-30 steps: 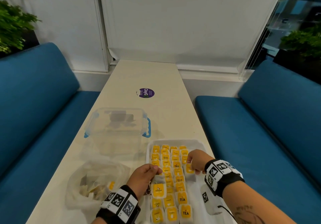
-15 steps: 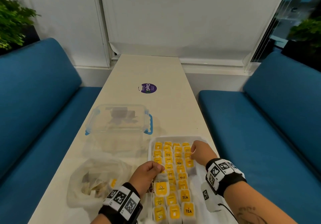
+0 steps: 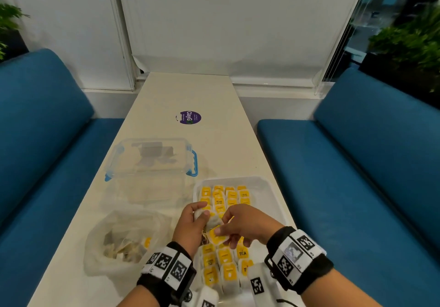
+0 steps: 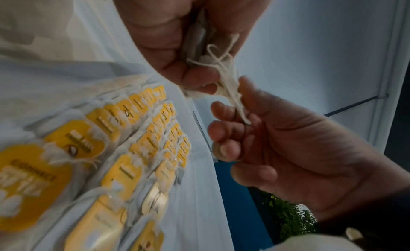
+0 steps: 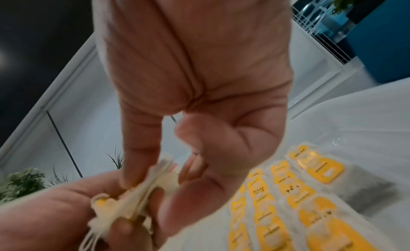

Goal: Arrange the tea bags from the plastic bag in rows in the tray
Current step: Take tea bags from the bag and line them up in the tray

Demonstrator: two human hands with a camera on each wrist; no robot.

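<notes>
Tea bag [image 3: 215, 231] pinched by both hands, left hand [image 3: 190, 225] at 9 o'clock, right hand [image 3: 242, 227] at 3, above the tray [image 3: 269, 187]; bare tray floor is seen along the 3 o'clock rim.

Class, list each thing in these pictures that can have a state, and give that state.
Left hand: grips tea bag.
Right hand: pinches its yellow tag.
Held tea bag: lifted above tray.
Tray: partly filled, bags in rows.
Plastic bag: open, bags remaining.
Clear container: lid on.
</notes>
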